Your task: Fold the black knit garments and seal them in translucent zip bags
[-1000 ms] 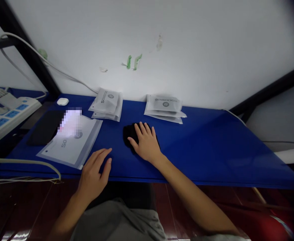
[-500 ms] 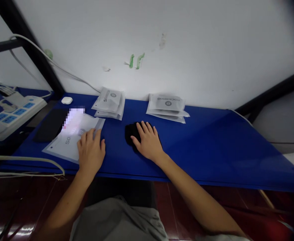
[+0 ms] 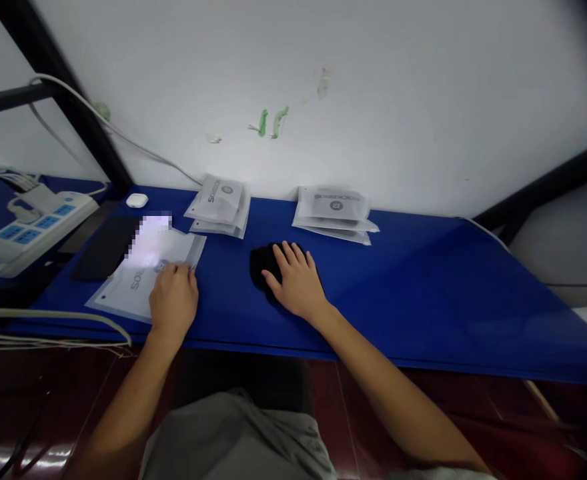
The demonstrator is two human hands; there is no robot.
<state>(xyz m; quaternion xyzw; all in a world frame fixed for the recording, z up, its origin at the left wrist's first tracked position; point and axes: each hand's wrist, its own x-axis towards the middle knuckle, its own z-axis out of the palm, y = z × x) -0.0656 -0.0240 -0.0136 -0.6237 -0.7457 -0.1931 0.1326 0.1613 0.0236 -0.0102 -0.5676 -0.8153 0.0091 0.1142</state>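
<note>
My left hand (image 3: 173, 299) rests on the near right corner of a flat translucent plastic bag (image 3: 133, 283) with grey print, fingers curled down onto its edge. My right hand (image 3: 297, 281) lies flat, fingers stretched out, on a small black cloth item (image 3: 260, 263) in the middle of the blue table (image 3: 423, 293). The cloth is partly hidden under that palm.
Two stacks of similar printed bags (image 3: 221, 200) (image 3: 334, 210) lie at the back against the white wall. A black phone (image 3: 104, 248) and a white earbud case (image 3: 137, 199) sit left of the bag. A power strip (image 3: 33, 227) and cables (image 3: 48, 320) are at far left.
My left hand moved from the table's front edge up and left onto the plastic bag, then curled its fingers on it. My right hand stayed flat on the black cloth.
</note>
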